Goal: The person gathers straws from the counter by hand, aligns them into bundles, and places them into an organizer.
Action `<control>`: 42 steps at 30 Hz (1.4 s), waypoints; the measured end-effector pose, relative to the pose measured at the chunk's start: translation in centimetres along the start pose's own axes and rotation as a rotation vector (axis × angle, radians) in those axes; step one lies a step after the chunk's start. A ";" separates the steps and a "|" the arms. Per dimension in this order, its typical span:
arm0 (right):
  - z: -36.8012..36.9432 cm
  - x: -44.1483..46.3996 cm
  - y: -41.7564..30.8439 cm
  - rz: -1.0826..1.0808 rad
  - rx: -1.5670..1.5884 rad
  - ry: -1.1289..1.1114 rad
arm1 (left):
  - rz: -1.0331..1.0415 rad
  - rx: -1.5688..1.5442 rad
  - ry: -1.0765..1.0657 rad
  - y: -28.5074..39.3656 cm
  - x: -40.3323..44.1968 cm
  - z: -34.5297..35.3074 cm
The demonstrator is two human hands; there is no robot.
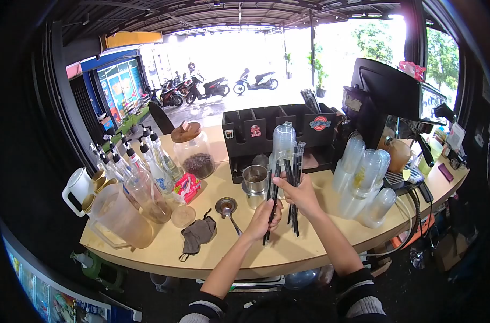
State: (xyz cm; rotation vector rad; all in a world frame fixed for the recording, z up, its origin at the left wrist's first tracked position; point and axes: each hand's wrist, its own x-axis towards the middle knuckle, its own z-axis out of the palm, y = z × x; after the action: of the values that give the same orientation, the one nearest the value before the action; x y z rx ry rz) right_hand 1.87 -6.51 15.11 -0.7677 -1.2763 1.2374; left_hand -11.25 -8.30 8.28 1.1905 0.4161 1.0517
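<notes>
Several black drinking straws [266, 237] stand nearly upright in my left hand [262, 219], whose fingers are wrapped round them. Close beside it, my right hand [303, 195] grips another bundle of black straws [296, 225], with its thumb reaching toward the left bunch. Both hands are above the wooden counter [245, 258]. Just behind the left hand is a metal cup [255, 179] set on a clear container. A stack of clear plastic cups [284, 141] rises behind the straws. Left of my hands lies a metal spoon [234, 222] by a small round metal dish [226, 205].
A black divided organizer [255, 148] stands at the back. Pump bottles [150, 161], a plastic pitcher [121, 218], a lidded jar [195, 153] and a grey face mask [199, 236] occupy the left. Stacked plastic cups [363, 180] and a coffee machine [390, 89] stand right.
</notes>
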 end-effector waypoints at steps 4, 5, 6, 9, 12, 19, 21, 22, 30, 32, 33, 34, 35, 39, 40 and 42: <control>-1.0 0.3 0.6 -0.064 -0.060 -0.018 | 0.017 0.051 -0.026 0.0 0.1 0.2; -1.0 0.3 0.8 -0.064 -0.060 -0.018 | 0.017 0.052 -0.026 -0.2 0.2 0.5; -1.0 0.2 0.7 -0.106 -0.067 0.043 | 0.075 0.119 0.064 -0.5 0.6 0.9; -1.6 0.6 1.2 -0.232 -0.077 0.176 | 0.200 0.266 0.157 -0.8 1.1 1.0; -2.2 0.2 0.2 -0.251 0.064 0.093 | 0.142 0.290 0.090 -0.1 1.0 0.6; -3.4 -1.4 -0.8 -0.060 -0.156 0.089 | 0.137 0.718 -0.008 -1.0 2.5 2.3; -4.6 -1.2 -0.3 -0.151 -0.137 0.121 | 0.659 0.915 0.407 -1.5 3.2 3.8; -4.7 -1.7 -1.1 -0.251 -0.139 0.185 | 0.644 0.867 0.553 -1.2 3.1 4.3; -8.0 -5.8 -0.1 -0.561 -0.426 -0.078 | 0.059 -0.526 0.269 0.3 5.3 6.8; -8.7 -6.7 0.8 -0.557 -0.474 -0.137 | 0.137 -0.598 0.279 -0.6 7.0 6.1; -9.3 -7.0 0.9 -0.554 -0.474 -0.136 | 0.217 -0.663 0.292 -0.9 7.5 5.8; -9.8 -7.3 1.1 -0.458 -0.475 -0.061 | 0.256 -0.659 0.190 -1.1 7.6 5.4; -10.4 -7.5 1.2 -0.360 -0.474 0.013 | 0.251 -0.658 0.195 -1.5 7.8 5.3; -12.8 -6.5 0.1 -0.174 -0.197 0.204 | 0.297 -0.317 0.249 -3.5 7.8 6.2; -12.9 -6.1 -0.2 -0.172 -0.196 0.200 | 0.358 0.025 0.216 -4.6 7.9 6.9; -12.8 -5.3 -0.8 -0.229 -0.147 0.204 | 0.280 0.594 0.123 -5.0 6.7 8.0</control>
State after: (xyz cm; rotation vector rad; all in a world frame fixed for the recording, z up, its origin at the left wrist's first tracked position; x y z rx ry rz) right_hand 15.06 -9.13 11.92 -0.8064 -1.2569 0.8660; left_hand 0.28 -7.05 8.35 1.7523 0.7033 1.2934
